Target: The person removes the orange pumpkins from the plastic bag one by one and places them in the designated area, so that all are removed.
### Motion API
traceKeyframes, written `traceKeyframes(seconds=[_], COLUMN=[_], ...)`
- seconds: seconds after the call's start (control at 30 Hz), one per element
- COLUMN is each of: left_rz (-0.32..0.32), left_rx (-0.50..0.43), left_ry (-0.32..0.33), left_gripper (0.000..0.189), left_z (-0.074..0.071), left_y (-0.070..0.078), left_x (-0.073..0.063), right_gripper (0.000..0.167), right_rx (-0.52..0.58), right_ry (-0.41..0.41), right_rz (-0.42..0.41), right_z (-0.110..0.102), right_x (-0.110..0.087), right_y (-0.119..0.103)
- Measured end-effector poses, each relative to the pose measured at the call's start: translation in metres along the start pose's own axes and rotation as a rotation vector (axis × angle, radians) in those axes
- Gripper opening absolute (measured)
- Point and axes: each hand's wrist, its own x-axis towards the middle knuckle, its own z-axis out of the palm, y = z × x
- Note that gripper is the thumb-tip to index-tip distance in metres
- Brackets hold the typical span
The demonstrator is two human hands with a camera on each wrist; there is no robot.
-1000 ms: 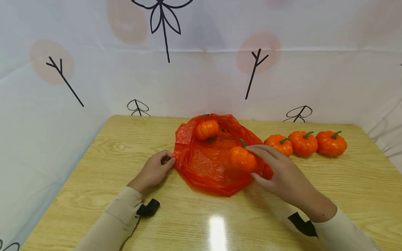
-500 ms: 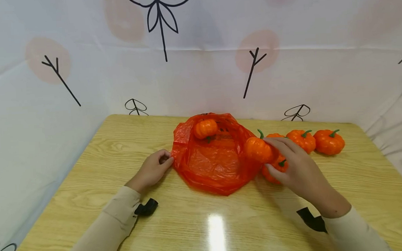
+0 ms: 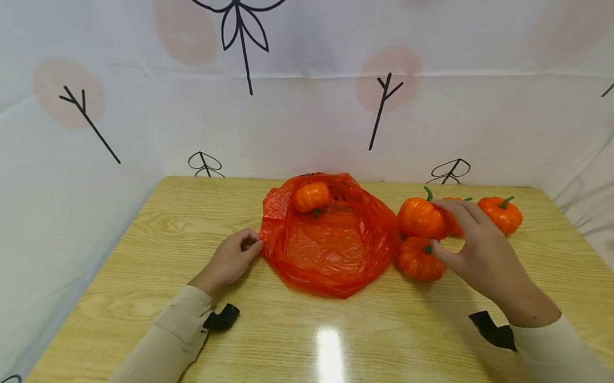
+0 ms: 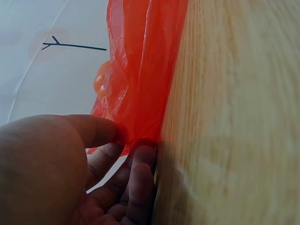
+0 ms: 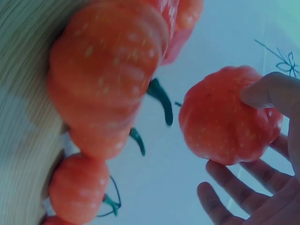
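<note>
My left hand [image 3: 230,263] pinches the left edge of a red plastic bag [image 3: 324,242]; the left wrist view shows its thumb and fingers on the thin red film [image 4: 145,61]. The bag lies with its mouth spread, and one small orange pumpkin [image 3: 311,197] sits inside at the back. Right of the bag, my right hand [image 3: 487,258] holds another pumpkin [image 3: 422,218] with a green stem. In the right wrist view the thumb presses on this held pumpkin [image 5: 227,117], raised off the table. Just in front of it rests a pumpkin [image 3: 420,259] beside the bag.
Behind the right hand, a partly covered pumpkin [image 3: 457,208] and one farther right [image 3: 500,214] stand on the wooden table [image 3: 272,347]. The held pumpkin hides part of that row. A white cloth [image 3: 309,123] with drawn plants hangs along the table's back edge.
My right hand has moved right with its pumpkin, from over the bag's mouth to above the other pumpkins. The left hand has kept its pinch on the bag.
</note>
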Motion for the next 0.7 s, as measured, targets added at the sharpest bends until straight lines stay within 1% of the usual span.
traceKeyframes(seconds=[0.23, 0.47, 0.57, 0.7], left_rz=[0.009, 0.004, 0.004, 0.004], left_rx=[-0.003, 0.006, 0.010, 0.011], left_ry=[0.002, 0.001, 0.005, 0.006], left_gripper=[0.014, 0.014, 0.014, 0.015], left_z=[0.000, 0.000, 0.000, 0.000], left_y=[0.000, 0.001, 0.001, 0.001], left_x=[0.000, -0.001, -0.001, 0.000], right_gripper=[0.069, 0.068, 0.066, 0.066], right_rx=[-0.036, -0.107, -0.119, -0.121], right_ry=[-0.045, -0.088, -0.121, -0.191], right_rz=[0.096, 0.154, 0.178, 0.215], right_z=[-0.009, -0.016, -0.020, -0.023], right_x=[-0.006, -0.009, -0.009, -0.010], right_y=[0.012, 0.023, 0.027, 0.031])
